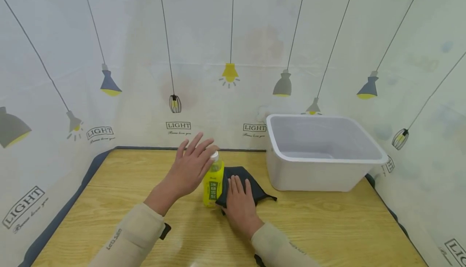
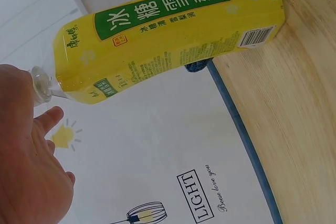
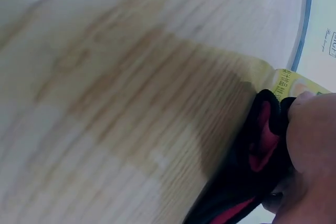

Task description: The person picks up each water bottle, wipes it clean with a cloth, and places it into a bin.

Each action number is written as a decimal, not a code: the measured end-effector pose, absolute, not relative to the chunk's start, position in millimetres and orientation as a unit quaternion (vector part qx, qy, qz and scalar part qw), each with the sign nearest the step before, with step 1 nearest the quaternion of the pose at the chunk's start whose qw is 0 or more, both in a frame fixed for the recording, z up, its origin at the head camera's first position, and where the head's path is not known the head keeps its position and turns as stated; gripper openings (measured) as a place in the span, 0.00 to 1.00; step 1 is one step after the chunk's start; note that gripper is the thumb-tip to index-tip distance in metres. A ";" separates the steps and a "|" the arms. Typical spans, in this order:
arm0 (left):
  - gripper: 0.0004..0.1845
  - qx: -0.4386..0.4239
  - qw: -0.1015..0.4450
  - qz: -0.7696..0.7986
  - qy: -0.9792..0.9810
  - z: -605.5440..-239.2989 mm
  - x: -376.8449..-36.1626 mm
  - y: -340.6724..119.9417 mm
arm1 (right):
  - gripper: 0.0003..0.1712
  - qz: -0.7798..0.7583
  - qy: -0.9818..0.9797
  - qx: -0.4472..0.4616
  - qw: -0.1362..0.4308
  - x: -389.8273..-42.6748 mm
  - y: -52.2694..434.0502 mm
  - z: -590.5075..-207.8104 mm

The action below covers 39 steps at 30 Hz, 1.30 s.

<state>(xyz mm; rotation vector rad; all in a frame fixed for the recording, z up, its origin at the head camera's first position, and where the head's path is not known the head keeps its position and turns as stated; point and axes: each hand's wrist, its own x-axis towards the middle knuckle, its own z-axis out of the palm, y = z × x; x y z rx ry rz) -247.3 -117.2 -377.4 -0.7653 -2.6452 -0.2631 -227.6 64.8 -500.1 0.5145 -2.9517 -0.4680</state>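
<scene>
A yellow drink bottle [image 1: 213, 185] with a green label and a white cap stands upright on the wooden table [image 1: 109, 202]. My left hand [image 1: 189, 166] hovers beside its top with fingers spread straight, the palm close to the cap; in the left wrist view the bottle [image 2: 168, 35] fills the frame and the palm [image 2: 26, 166] sits by the cap. A dark cloth [image 1: 251, 186] lies right of the bottle. My right hand [image 1: 238, 202] lies flat on it, fingers straight. In the right wrist view the cloth [image 3: 257, 171] shows a pink lining next to the bottle [image 3: 291, 85].
A white plastic tub [image 1: 320, 153] stands on the table at the back right, close to the cloth. A curtain printed with hanging lamps surrounds the table on three sides. A dark mat edges the table [image 1: 58, 222] at the left.
</scene>
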 end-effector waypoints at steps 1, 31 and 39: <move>0.22 -0.271 0.186 -0.093 -0.940 -377.5 -247.3 -117.1 | 0.47 -0.149 -0.973 0.168 0.052 -227.9 64.8 -500.4; 0.23 -0.265 0.172 -0.094 -0.944 -377.0 -247.1 -116.5 | 0.41 0.100 -0.976 0.154 0.120 -230.0 65.8 -415.7; 0.23 -0.261 0.176 -0.094 -0.944 -378.2 -248.4 -117.0 | 0.45 0.068 -0.976 0.164 0.127 -227.0 52.9 -395.0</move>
